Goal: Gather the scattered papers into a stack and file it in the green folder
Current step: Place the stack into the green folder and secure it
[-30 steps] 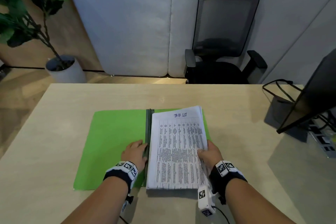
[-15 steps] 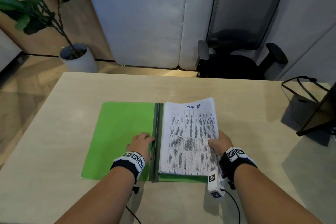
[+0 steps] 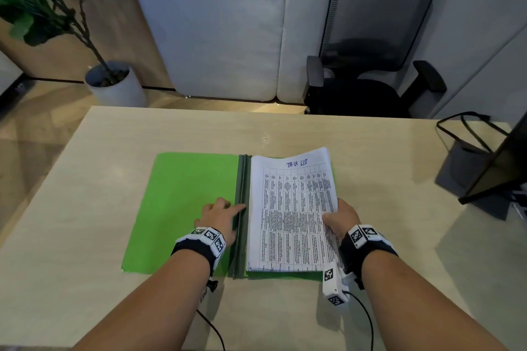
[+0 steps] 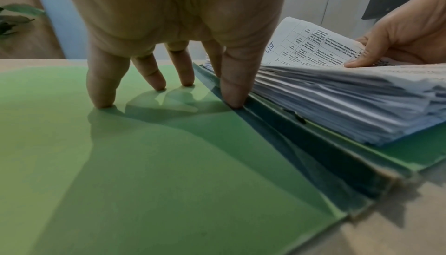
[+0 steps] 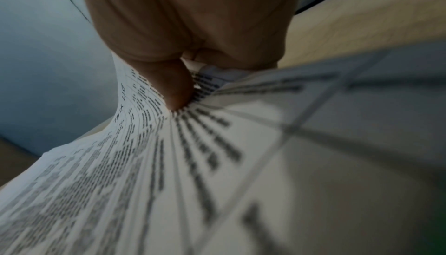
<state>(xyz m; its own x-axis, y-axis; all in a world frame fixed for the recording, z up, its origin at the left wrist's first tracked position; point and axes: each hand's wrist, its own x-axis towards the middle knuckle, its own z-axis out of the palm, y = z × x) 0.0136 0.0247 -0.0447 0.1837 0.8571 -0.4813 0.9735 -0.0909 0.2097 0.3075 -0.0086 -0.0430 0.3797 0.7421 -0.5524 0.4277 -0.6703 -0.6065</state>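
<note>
Overhead, your right hand (image 3: 340, 219) pinches the paper stack (image 3: 291, 214) at its right edge, on the open green folder (image 3: 185, 208) (right half). Left wrist: your left hand (image 4: 169, 30) presses spread fingertips (image 4: 101, 102) beside the spine. Right wrist: thumb on top.

The only legible writing was "TASK LIST", handwritten in blue ink at the top of the uppermost sheet of the paper stack (image 3: 291, 208), centre right of the head view, above a table of print too small to read.
</note>
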